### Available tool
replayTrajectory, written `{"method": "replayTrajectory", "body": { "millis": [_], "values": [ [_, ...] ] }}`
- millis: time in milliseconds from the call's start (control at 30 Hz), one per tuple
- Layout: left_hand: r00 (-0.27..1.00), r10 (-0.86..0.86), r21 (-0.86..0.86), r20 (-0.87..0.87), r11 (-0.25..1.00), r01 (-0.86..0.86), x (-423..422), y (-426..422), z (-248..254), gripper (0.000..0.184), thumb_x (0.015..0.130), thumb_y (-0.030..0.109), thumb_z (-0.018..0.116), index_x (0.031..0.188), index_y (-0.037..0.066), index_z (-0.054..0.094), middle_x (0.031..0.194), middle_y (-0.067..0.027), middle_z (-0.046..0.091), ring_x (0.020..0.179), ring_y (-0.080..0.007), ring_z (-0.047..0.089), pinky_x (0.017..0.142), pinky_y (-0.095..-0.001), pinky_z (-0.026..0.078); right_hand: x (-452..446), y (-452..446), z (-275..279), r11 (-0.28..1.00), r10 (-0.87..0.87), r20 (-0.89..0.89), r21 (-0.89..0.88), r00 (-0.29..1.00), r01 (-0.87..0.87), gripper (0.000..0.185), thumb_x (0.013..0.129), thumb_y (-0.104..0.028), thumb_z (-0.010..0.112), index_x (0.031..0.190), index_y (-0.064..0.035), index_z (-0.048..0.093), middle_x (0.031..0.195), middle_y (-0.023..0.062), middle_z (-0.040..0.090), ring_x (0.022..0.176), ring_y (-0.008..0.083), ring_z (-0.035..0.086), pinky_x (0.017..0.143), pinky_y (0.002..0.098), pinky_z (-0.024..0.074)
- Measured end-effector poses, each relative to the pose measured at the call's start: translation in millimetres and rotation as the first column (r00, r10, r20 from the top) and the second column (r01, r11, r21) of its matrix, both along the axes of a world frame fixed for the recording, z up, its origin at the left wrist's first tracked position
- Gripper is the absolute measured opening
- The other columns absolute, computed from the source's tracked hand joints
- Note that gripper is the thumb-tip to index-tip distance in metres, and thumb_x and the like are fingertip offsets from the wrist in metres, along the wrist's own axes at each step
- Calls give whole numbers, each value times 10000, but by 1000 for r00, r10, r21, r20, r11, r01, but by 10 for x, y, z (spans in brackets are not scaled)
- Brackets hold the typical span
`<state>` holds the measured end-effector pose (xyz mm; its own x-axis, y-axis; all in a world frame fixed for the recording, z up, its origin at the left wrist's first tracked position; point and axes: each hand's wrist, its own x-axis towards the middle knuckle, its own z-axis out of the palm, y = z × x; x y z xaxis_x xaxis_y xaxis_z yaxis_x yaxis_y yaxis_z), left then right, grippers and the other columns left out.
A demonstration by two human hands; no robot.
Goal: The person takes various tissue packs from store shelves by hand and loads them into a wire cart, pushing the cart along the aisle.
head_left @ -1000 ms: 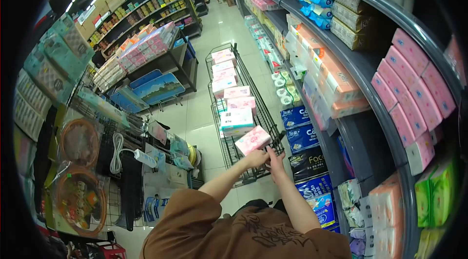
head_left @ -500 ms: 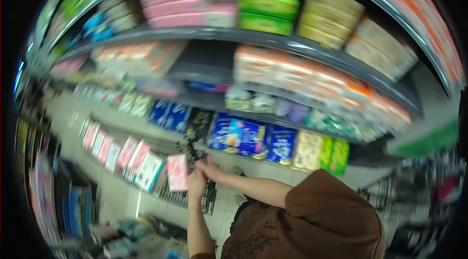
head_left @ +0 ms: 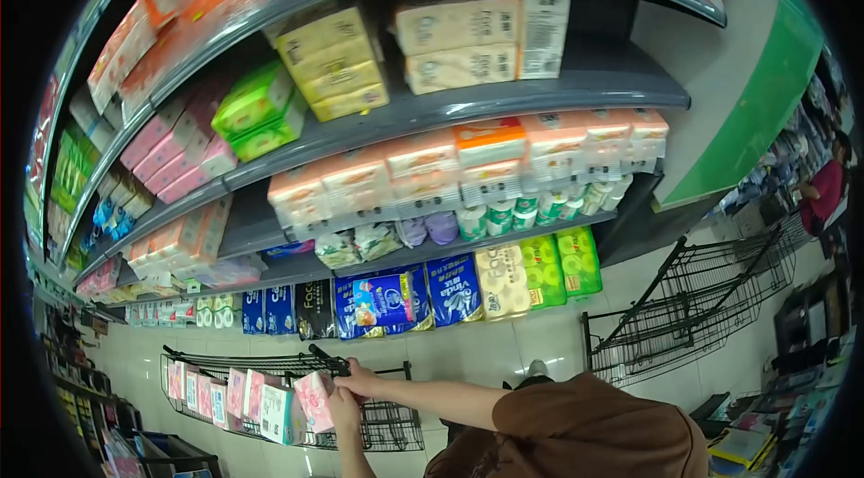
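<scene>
My right hand [head_left: 362,380] is closed on the dark handle [head_left: 326,359] of a black wire shopping cart [head_left: 409,428]. Just below it, my left hand [head_left: 343,408] has its fingers closed at the edge of a pink-and-white pack of tissues [head_left: 312,401], which is tilted over the cart. Part of that grip is hidden. Several more pink and white packs stand in a row inside the cart, and a white pack with a teal edge [head_left: 283,417] is nearest my left hand.
Curved shelves [head_left: 432,104] of tissue packs and rolls rise ahead. Blue toilet-roll packs [head_left: 454,289] and green packs [head_left: 578,262] line the lowest level. More wire carts [head_left: 684,320] stand at right, with a person [head_left: 823,190] beyond. Dark display racks edge the lower left.
My view has swung to the right and sharpened, so the shelves sit further left and the carts at right show more. The hands and the pink pack appear lower, still close together.
</scene>
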<state>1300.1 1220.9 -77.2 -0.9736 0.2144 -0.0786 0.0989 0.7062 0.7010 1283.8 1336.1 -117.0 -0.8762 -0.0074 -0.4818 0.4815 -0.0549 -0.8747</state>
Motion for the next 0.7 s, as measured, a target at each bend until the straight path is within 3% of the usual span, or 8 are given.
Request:
{"method": "replayTrajectory", "body": {
  "millis": [67, 233, 467, 500, 533, 600, 667, 700],
  "values": [
    [999, -9, -3, -35, 1000, 9, 194, 210, 56, 402, 969, 188, 376, 898, -114, 631, 744, -246, 660, 693, -360, 657, 651, -458, 496, 139, 172, -27, 1000, 4, -5, 21, 1000, -4, 918, 791, -460, 668, 1439, 36, 247, 1110, 287, 638, 937, 360, 682, 789, 397, 557],
    [994, -70, -63, -81, 996, 65, 638, 826, 89, 275, 759, 127, 752, 894, -83, 639, 758, -179, 696, 683, -263, 684, 653, -387, 527, 573, 852, 95, 999, 27, 55, -30, 998, -25, 948, 704, -524, 713, 1387, 23, 347, 1101, 247, 656, 946, 332, 688, 810, 392, 560],
    [984, -166, 2, -60, 986, 166, 1258, 1908, 58, 307, 772, 171, 775, 989, -26, 681, 861, -173, 724, 840, -307, 718, 748, -388, 545, 1220, 1909, -121, 993, -33, -36, 109, 999, 37, 941, 705, -433, 724, 1406, 80, 359, 1245, 277, 579, 1145, 352, 597, 951, 397, 494],
    [978, -208, 2, -31, 978, 208, 1284, 1948, -161, 295, 791, 154, 755, 1022, -17, 686, 906, -177, 730, 892, -280, 719, 781, -382, 544, 1333, 1966, -270, 985, -167, -184, 17, 969, 173, 837, 672, -395, 751, 1311, 56, 452, 1174, 256, 604, 1071, 348, 616, 879, 428, 521],
    [973, -228, -18, 27, 973, 228, 1366, 2106, -129, 274, 791, 125, 736, 1022, -13, 681, 909, -181, 726, 885, -260, 714, 773, -382, 539, 1564, 2284, 310, 976, -215, -140, -77, 967, 206, 759, 688, -322, 741, 1288, 63, 480, 1117, 207, 624, 992, 283, 631, 811, 401, 536],
    [976, -212, 49, 42, 976, 210, 1549, 2437, -18, 204, 777, 95, 705, 939, -24, 667, 866, -176, 714, 817, -291, 702, 739, -422, 534, 1577, 2445, -495, 982, -20, 47, -187, 999, 29, 646, 740, -275, 714, 1241, 67, 495, 967, 152, 660, 833, 212, 650, 693, 345, 539],
    [980, -150, -35, 127, 987, 156, 1721, 2666, -88, 260, 805, 182, 687, 956, -26, 646, 866, -210, 706, 805, -368, 694, 716, -444, 538, 1814, 2735, -358, 992, -124, -60, -40, 990, 122, 570, 798, -236, 664, 1264, 15, 453, 822, 113, 644, 710, 196, 635, 581, 322, 519],
    [987, -121, -44, 110, 991, 127, 1790, 2775, 10, 281, 814, 200, 682, 983, -19, 634, 867, -227, 701, 810, -398, 683, 719, -461, 540, 1929, 2856, 244, 980, -159, -51, -128, 986, 152, 549, 811, -206, 650, 1278, -9, 439, 796, 91, 631, 657, 172, 626, 570, 317, 516]
  ]
}}
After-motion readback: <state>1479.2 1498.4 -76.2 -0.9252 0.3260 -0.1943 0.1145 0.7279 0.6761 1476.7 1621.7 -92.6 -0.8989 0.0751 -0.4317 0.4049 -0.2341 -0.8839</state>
